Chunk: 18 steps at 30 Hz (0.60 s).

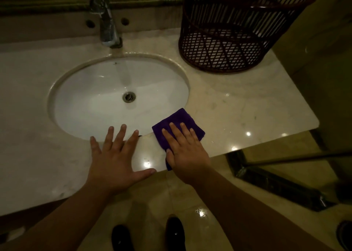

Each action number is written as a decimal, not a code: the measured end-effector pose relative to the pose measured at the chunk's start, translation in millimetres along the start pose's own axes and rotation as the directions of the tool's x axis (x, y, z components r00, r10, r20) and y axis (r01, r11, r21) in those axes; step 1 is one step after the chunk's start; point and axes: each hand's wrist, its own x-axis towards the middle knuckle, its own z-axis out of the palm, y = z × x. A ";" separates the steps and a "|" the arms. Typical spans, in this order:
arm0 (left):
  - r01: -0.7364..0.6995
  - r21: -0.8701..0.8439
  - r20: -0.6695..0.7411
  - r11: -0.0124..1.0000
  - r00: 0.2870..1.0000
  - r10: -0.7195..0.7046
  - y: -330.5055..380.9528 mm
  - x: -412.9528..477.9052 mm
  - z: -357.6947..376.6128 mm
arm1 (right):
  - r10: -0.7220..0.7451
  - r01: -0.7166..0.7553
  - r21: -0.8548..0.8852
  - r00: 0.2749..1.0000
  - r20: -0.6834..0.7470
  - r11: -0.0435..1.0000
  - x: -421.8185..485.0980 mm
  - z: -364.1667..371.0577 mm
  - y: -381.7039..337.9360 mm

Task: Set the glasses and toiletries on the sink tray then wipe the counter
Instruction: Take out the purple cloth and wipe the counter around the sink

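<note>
A folded purple cloth (178, 124) lies on the pale marble counter (238, 106) at the front right rim of the oval white sink (106, 94). My right hand (185, 150) presses flat on the cloth with straight fingers. My left hand (116, 155) rests flat on the counter's front edge, fingers spread, fingertips reaching over the sink rim. No glasses, toiletries or tray are in view.
A chrome faucet (107, 25) stands behind the sink. A dark woven basket (238, 28) sits at the counter's back right. The counter ends at a rounded right corner (312, 121). Black shoes (148, 235) stand on the shiny tiled floor below.
</note>
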 end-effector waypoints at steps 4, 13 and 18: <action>-0.071 -0.051 -0.082 0.996 0.994 0.067 42.2 31.1 -14.1 | 0.010 -0.010 -0.002 1.000 0.000 1.000 -0.2 -4.6 17.3; -0.017 -0.088 -0.016 0.996 1.000 0.016 83.9 52.8 14.7 | 0.093 -0.093 -0.016 0.996 -0.007 0.996 6.5 -7.9 68.3; -0.010 -0.105 0.004 0.994 1.000 0.010 82.3 54.7 13.7 | 0.095 -0.095 -0.009 0.995 -0.023 0.995 7.6 -11.1 77.1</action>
